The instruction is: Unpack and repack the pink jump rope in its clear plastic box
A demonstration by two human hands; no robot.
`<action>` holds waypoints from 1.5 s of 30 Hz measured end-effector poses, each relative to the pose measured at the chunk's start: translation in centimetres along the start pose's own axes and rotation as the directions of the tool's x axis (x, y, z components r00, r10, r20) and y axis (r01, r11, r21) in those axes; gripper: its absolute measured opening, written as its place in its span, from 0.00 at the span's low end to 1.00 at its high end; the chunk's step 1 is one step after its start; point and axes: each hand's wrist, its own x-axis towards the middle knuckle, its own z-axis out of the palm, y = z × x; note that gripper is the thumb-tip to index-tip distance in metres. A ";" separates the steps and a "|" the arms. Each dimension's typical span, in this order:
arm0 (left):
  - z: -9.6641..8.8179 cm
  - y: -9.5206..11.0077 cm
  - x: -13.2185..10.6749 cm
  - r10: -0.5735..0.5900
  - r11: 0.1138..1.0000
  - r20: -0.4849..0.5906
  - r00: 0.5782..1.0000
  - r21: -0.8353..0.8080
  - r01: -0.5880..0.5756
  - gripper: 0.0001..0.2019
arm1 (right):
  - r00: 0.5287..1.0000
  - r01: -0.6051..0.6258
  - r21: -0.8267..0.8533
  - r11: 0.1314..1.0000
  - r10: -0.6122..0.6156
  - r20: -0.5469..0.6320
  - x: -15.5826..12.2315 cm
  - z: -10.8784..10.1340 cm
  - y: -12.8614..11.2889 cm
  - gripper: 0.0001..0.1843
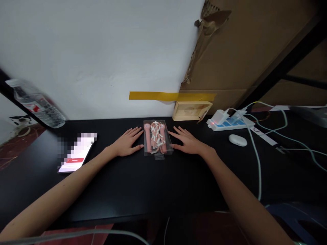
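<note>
A clear plastic box (154, 121) lies flat on the black table (143, 187), its hanging tab towards me. Inside it I see what looks like a beaded skipping rope (156, 135), with two pink handles along the sides and pink and white beads bunched between them. To the left of the box my left hand (128, 142) rests palm down, fingers spread, fingertips at or very near its edge. My right hand (186, 140) lies flat on the opposite side, also spread, with fingertips close to the box. Neither hand grips anything.
A lit phone (79, 149) lies at left, near a clear bottle (38, 103) leaning by the wall. Behind stands a shallow wooden tray (192, 111). At right are a power strip (227, 123) with chargers, a white earbud case (237, 140) and trailing cables (255, 153).
</note>
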 end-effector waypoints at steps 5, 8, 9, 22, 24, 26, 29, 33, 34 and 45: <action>0.2 0.0 0.0 -0.034 0.999 -0.008 0.999 -0.004 0.033 0.43 | 1.000 0.001 -0.002 1.000 -0.001 0.002 0.0 0.1 0.0 0.45; 0.3 0.0 0.0 -0.030 1.000 -0.020 0.999 -0.009 0.030 0.42 | 1.000 0.000 0.006 1.000 0.000 -0.010 0.1 0.2 0.2 0.44; 0.3 0.0 0.0 -0.029 1.000 -0.024 0.999 -0.009 0.029 0.42 | 1.000 0.004 0.008 1.000 -0.004 -0.014 0.1 0.3 0.2 0.43; 0.1 0.0 0.0 -0.026 1.000 -0.010 1.000 0.003 0.026 0.43 | 1.000 -0.017 -0.013 1.000 0.017 0.008 0.0 -0.1 -0.3 0.45; 0.1 0.0 0.0 -0.024 1.000 -0.010 1.000 0.008 0.024 0.42 | 1.000 -0.010 -0.011 1.000 0.010 0.004 0.0 0.0 -0.2 0.44; 0.2 0.0 0.0 -0.022 1.000 -0.014 1.000 0.009 0.022 0.42 | 1.000 -0.006 -0.001 1.000 0.006 -0.002 0.1 0.1 0.0 0.43; 0.2 0.0 0.0 -0.026 1.000 -0.020 0.999 0.004 0.026 0.41 | 1.000 0.003 0.011 1.000 -0.003 -0.018 0.1 0.3 0.2 0.41; 0.1 0.1 0.0 -0.029 0.999 -0.009 1.000 0.012 0.030 0.41 | 1.000 0.000 0.007 1.000 0.000 -0.018 0.0 0.3 0.2 0.42; 0.1 0.1 0.0 -0.029 0.999 -0.005 1.000 0.015 0.029 0.42 | 1.000 -0.004 0.006 1.000 0.004 -0.015 0.0 0.3 0.1 0.42; 0.1 0.1 0.0 -0.032 0.999 -0.013 0.999 0.010 0.032 0.42 | 1.000 -0.026 -0.015 1.000 0.026 0.008 0.0 -0.1 -0.4 0.43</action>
